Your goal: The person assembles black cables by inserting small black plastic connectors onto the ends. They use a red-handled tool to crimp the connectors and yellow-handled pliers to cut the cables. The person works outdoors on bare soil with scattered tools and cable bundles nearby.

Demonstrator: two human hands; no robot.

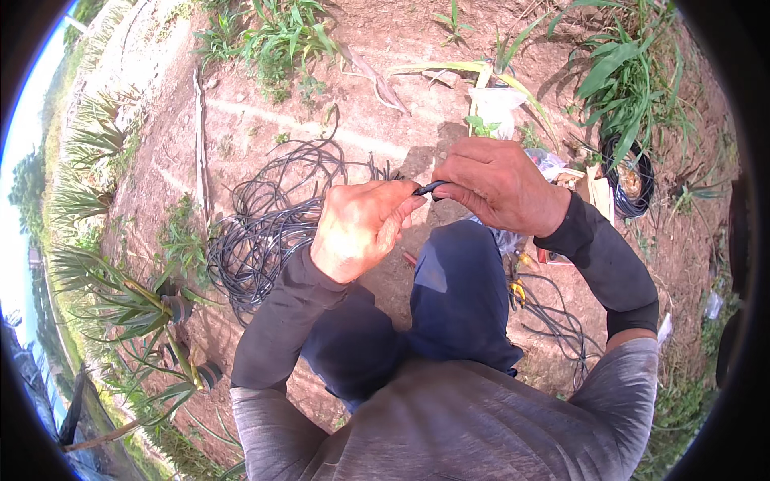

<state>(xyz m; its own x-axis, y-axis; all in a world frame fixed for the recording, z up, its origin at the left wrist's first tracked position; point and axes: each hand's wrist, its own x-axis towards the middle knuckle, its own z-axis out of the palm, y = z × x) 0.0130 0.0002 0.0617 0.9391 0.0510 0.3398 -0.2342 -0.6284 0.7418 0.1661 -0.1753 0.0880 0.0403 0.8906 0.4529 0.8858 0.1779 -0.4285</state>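
— Item one?
— Short black tube piece (427,188), pinched between my left hand (361,228) and right hand (497,184), both closed on it.
— Around the tube?
— Tangled black hose (265,216) below-left; coiled hose (634,180) far right; white bag (496,103) above.

Left hand (357,228) and right hand (497,184) meet on a short tube piece (427,188) above the knees; hose tangle (273,216) on soil, left; coiled hose (630,180) far right; apparently bags (497,104) behind.
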